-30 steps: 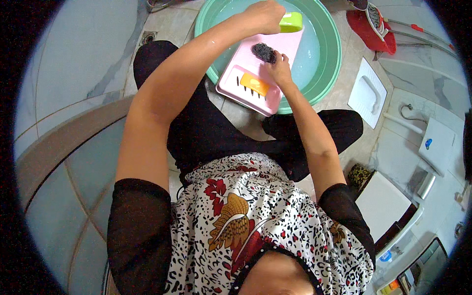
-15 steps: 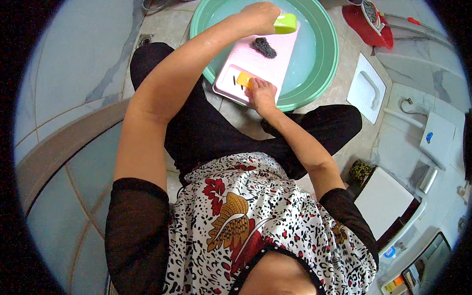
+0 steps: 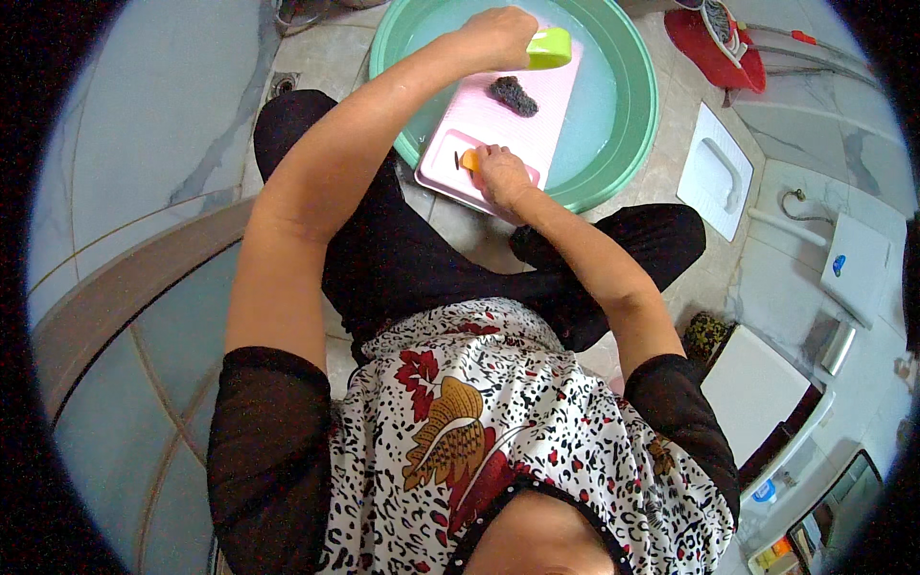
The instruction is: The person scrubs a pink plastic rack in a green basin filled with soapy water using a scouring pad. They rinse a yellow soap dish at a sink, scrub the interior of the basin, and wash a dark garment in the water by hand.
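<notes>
A pink washboard (image 3: 529, 126) lies tilted across a green basin (image 3: 628, 144) of cloudy water, its tray end towards me. My left hand (image 3: 500, 38) is closed on a lime-green scrub brush (image 3: 549, 48) over the board's far end; the underside of the brush is hidden. Near the board's close end, my right hand (image 3: 502, 172) has its fingers closed around a yellow soap bar (image 3: 469, 160) in the shallow tray. Only one end of the bar shows past the fingers. Between my hands a dark, crumpled, wet cloth (image 3: 514, 96) rests on the ridges.
My bent knees flank the basin's near side. To the right, a white squat toilet (image 3: 713, 168) is set in the tiled floor, with a red mop bucket (image 3: 704, 53) beyond it. A floor drain (image 3: 283, 83) lies left of the basin.
My right hand has slid slightly left and covers more of the soap bar. My left hand and the lime-green brush have shifted a little left.
</notes>
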The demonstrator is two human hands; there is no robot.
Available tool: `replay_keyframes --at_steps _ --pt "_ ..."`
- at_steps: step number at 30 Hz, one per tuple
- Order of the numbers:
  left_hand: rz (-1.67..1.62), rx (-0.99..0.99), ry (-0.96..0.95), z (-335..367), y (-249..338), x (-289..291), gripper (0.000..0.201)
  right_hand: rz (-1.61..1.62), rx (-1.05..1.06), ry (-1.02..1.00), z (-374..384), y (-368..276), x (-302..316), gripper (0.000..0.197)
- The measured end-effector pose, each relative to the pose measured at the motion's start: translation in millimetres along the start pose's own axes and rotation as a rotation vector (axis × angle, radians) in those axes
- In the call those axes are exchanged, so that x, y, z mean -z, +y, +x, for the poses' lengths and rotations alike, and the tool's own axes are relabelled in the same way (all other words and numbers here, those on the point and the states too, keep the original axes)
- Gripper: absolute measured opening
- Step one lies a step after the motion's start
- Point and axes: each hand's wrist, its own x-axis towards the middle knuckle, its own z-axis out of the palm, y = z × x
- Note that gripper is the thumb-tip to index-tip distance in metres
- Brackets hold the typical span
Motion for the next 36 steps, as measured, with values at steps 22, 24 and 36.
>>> replay_keyframes --at_steps 22,24,36 --pt "-0.115 0.055 0.295 30.2 -20.6 -45.5 0.026 1.714 -0.454 0.656 4.8 53.9 119.1 0.021" --pt "-0.859 0.277 -0.021 34.9 -19.0 -44.8 0.023 1.706 -0.370 0.693 10.0 50.1 139.0 0.022" --pt "-1.923 0.328 -0.252 25.5 6.4 -37.5 0.037 1.201 -0.491 0.913 48.1 74.3 172.0 0.024"
